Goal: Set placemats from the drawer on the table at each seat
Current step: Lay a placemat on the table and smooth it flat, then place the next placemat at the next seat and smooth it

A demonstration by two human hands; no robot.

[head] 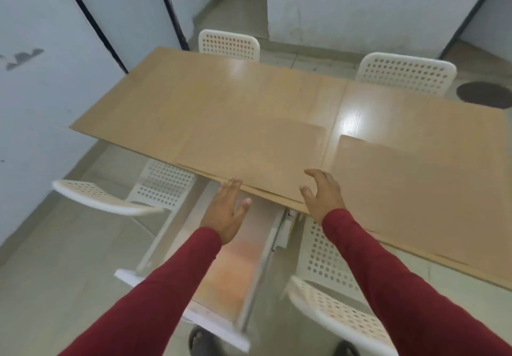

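A light wooden table (227, 92) fills the middle of the head view. Several tan placemats lie on it: one at the far left (133, 106), one at the near edge (255, 156), one at the near right (415, 189). A white drawer (235, 272) stands pulled out under the table's near edge, its inside showing a pale orange bottom. My left hand (227, 209) hovers over the drawer with fingers spread, fingertips at the near placemat's edge. My right hand (321, 192) is open above that placemat's near right corner, holding nothing.
White perforated chairs stand around the table: two on the far side (229, 44) (406, 74), one at the near left (116, 195), one at the near right (338, 300). Pale walls lie to the left and behind. A dark round mat (484, 94) lies on the floor at far right.
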